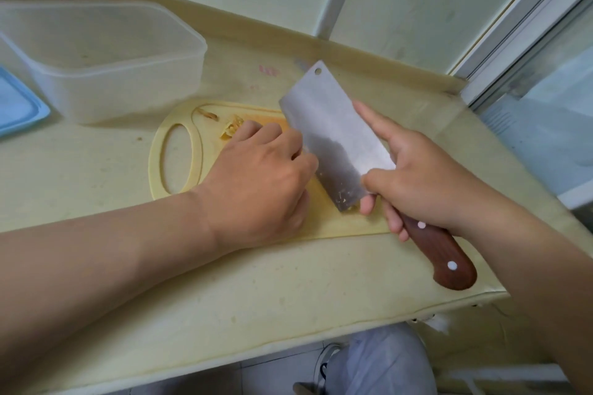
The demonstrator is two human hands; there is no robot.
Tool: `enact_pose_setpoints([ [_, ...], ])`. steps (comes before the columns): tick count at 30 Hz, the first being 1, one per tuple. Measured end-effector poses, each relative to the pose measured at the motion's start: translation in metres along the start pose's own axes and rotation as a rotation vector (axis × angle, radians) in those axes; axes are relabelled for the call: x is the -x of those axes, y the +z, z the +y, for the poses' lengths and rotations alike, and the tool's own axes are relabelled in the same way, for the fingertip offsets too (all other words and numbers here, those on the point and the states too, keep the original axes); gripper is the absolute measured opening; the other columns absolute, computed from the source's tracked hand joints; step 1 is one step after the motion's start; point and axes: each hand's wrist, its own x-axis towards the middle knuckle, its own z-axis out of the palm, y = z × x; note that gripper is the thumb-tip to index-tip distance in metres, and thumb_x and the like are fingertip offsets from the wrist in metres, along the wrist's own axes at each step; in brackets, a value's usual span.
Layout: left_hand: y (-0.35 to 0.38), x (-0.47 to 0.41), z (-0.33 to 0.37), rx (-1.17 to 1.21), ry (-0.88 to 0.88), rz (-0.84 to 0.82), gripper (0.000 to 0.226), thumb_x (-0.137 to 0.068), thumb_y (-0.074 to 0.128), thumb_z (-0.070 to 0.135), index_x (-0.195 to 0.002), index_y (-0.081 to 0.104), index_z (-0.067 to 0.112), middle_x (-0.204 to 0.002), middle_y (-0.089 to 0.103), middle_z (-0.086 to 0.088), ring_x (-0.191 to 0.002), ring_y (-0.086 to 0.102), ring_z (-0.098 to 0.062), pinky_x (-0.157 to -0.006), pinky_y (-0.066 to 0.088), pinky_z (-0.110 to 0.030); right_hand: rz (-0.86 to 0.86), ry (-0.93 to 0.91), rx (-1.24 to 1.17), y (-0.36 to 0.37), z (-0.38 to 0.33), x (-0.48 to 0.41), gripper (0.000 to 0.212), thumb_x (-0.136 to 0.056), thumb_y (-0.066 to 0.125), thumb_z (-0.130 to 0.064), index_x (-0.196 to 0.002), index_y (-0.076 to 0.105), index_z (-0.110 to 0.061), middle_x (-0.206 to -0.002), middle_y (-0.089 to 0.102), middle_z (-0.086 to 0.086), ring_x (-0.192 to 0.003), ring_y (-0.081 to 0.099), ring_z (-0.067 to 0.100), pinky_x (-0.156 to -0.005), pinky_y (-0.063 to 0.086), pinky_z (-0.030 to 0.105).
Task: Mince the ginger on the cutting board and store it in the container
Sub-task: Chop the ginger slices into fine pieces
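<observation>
On board (353, 228) | right hand (423, 183) grips cleaver (330, 128), tip far-left | left hand (260, 183) curled, hold unclear

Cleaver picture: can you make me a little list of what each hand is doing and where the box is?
left hand: curled on the cutting board, knuckles by the cleaver
right hand: grips the cleaver handle, forefinger along its blade
ginger: few pieces beyond the left hand
container: open, back left of the board
lid: blue, left of the container

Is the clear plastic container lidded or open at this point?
Open. The container has nothing on its rim, and its inside shows from above. A blue lid lies flat beside it at the picture's left edge.
</observation>
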Motion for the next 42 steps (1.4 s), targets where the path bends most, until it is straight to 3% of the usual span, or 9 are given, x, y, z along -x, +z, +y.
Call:
enact_pose_setpoints([
  [4, 0.002, 0.0, -0.001, -0.009, -0.001, 0.04, 0.018, -0.077, 0.042, 0.023, -0.071, 0.053, 0.01, -0.069, 0.048, -0.008, -0.065, 0.028, -0.023, -0.065, 0.031, -0.037, -0.037, 0.03, -0.016, -0.007, 0.014, -0.002, 0.098, -0.094, 0.046, 0.004, -0.151, 0.017, -0.07, -0.068, 0.071, 0.014, -0.045, 0.056, 0.027, -0.04, 0.047, 0.03],
  [9, 0.003, 0.001, -0.002, -0.023, -0.014, -0.003, 0.018, -0.076, 0.043, 0.024, -0.07, 0.052, 0.01, -0.069, 0.047, -0.007, -0.062, 0.037, -0.026, -0.064, 0.032, -0.038, -0.028, 0.05, 0.028, -0.031, 0.027, -0.019, 0.096, -0.096, 0.047, 0.007, -0.152, 0.02, -0.065, -0.053, 0.065, 0.008, -0.05, 0.057, 0.032, -0.044, 0.049, 0.033],
  [15, 0.002, 0.0, 0.0, -0.03, -0.009, -0.05, 0.019, -0.074, 0.042, 0.027, -0.072, 0.05, 0.011, -0.071, 0.048, -0.007, -0.064, 0.042, -0.028, -0.065, 0.039, -0.039, -0.014, 0.046, 0.078, -0.054, 0.043, -0.042, 0.095, -0.097, 0.05, 0.006, -0.154, 0.02, -0.064, -0.067, 0.071, 0.016, -0.044, 0.054, 0.03, -0.04, 0.049, 0.033],
  [20, -0.001, -0.001, 0.0, -0.028, -0.025, -0.092, 0.023, -0.075, 0.041, 0.03, -0.074, 0.053, 0.01, -0.071, 0.05, -0.007, -0.064, 0.044, -0.029, -0.066, 0.041, -0.041, -0.047, 0.042, 0.122, -0.06, 0.045, -0.049, 0.095, -0.097, 0.051, 0.003, -0.152, 0.019, -0.069, -0.055, 0.066, 0.007, -0.058, 0.058, 0.05, -0.038, 0.045, 0.03],
  [26, -0.002, -0.002, 0.004, -0.058, -0.038, -0.119, 0.021, -0.075, 0.045, 0.029, -0.075, 0.053, 0.009, -0.072, 0.05, -0.007, -0.065, 0.045, -0.03, -0.067, 0.041, -0.043, -0.073, 0.023, 0.114, -0.068, 0.051, -0.053, 0.095, -0.096, 0.049, 0.001, -0.15, 0.02, -0.071, -0.065, 0.071, 0.01, -0.04, 0.052, 0.023, -0.039, 0.046, 0.028],
  [33, -0.005, -0.006, 0.011, -0.071, -0.074, -0.132, 0.022, -0.073, 0.045, 0.028, -0.077, 0.054, 0.008, -0.074, 0.05, -0.007, -0.065, 0.045, -0.03, -0.067, 0.042, -0.045, -0.035, -0.107, -0.193, -0.054, 0.045, -0.042, 0.094, -0.093, 0.05, 0.007, -0.128, 0.037, -0.079, -0.067, 0.07, 0.019, -0.045, 0.052, 0.029, -0.044, 0.049, 0.034],
  [35, -0.009, -0.008, 0.013, -0.094, -0.057, -0.119, 0.021, -0.073, 0.047, 0.026, -0.078, 0.055, 0.007, -0.075, 0.051, -0.008, -0.065, 0.045, -0.03, -0.067, 0.042, -0.044, -0.024, -0.131, -0.28, -0.04, 0.043, -0.039, 0.094, -0.092, 0.049, 0.006, -0.137, 0.036, -0.075, -0.063, 0.069, 0.016, -0.051, 0.056, 0.033, -0.046, 0.05, 0.036],
  [39, -0.027, -0.01, -0.003, -0.077, -0.067, -0.154, 0.028, -0.075, 0.057, 0.028, -0.094, 0.064, 0.008, -0.088, 0.06, -0.009, -0.077, 0.055, -0.034, -0.072, 0.045, -0.042, -0.028, -0.162, -0.363, -0.014, 0.04, -0.027, 0.092, -0.092, 0.046, 0.005, -0.145, 0.034, -0.069, -0.069, 0.071, 0.02, -0.051, 0.056, 0.032, -0.046, 0.05, 0.036],
  [42, -0.045, -0.012, -0.015, -0.122, -0.12, -0.349, 0.062, -0.078, 0.042, 0.054, -0.122, 0.064, 0.017, -0.114, 0.063, -0.003, -0.103, 0.056, -0.032, -0.091, 0.042, -0.044, -0.009, -0.162, -0.412, -0.002, 0.044, -0.022, 0.091, -0.092, 0.044, 0.005, -0.148, 0.034, -0.066, -0.073, 0.069, 0.022, -0.043, 0.053, 0.025, -0.046, 0.048, 0.034],
])
